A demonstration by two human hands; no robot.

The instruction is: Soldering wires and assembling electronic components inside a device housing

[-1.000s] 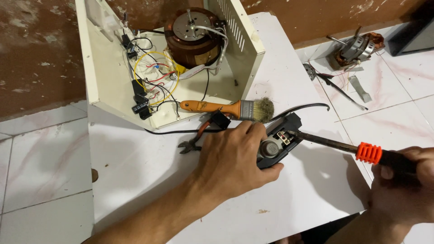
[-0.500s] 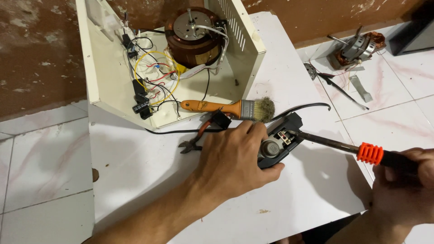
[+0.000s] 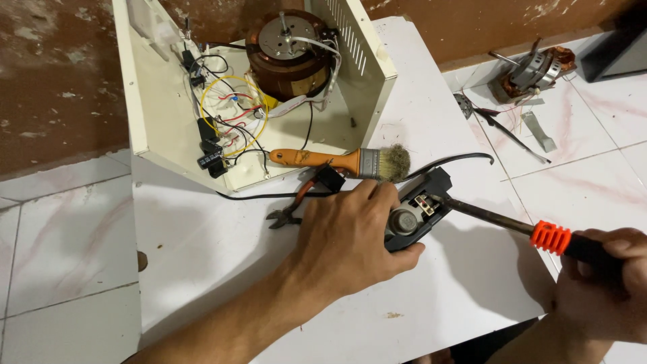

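White board (image 3: 222,269) carrying an opened cream metal casing (image 3: 162,128) at 11 o'clock, with a paintbrush (image 3: 337,162) below it. Left hand (image 3: 350,236), fingers curled, clamps the black electrical part (image 3: 414,212) at centre. Right hand (image 3: 606,283), at 4 o'clock, fist closed around the screwdriver (image 3: 512,222), whose tip touches the part.

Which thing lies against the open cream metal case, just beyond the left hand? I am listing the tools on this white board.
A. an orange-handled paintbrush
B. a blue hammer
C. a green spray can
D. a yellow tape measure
A: an orange-handled paintbrush with pale bristles lies along the lower edge of the open cream metal case, just beyond the left hand, which presses down on a black plastic part.
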